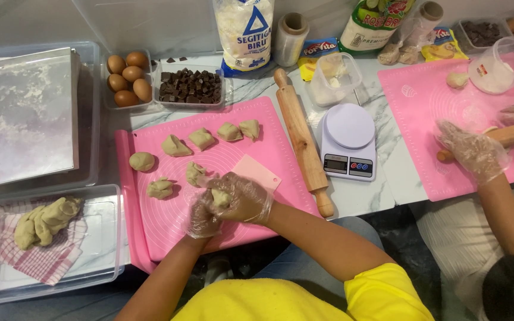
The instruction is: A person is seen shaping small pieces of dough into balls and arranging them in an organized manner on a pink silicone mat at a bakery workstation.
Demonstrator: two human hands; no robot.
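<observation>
Both gloved hands closed round one dough piece [220,197] over the pink mat [269,154].

Far left of the fingers: clear tub [105,238] with checked cloth [43,261] and a dough lump [46,221]; steel trays [22,113] behind it. Left hand [202,215]: fingers curled up under the piece, cupping it. Just beyond those fingertips, loose dough pieces [175,145] spread over the mat, some folded, one round. Further out: eggs [129,78], chocolate chunks [190,86]. Right hand [242,199]: fingers bent over the piece from the right, pinching it against the left hand; the piece touches both palms and is clear of the mat. Pink scraper [257,171] just beyond the right fingers. Right of them: rolling pin [303,142], then kitchen scale [348,141]. Far right: another person's gloved hand [473,153] on a second pin [507,137], second mat [423,107].
</observation>
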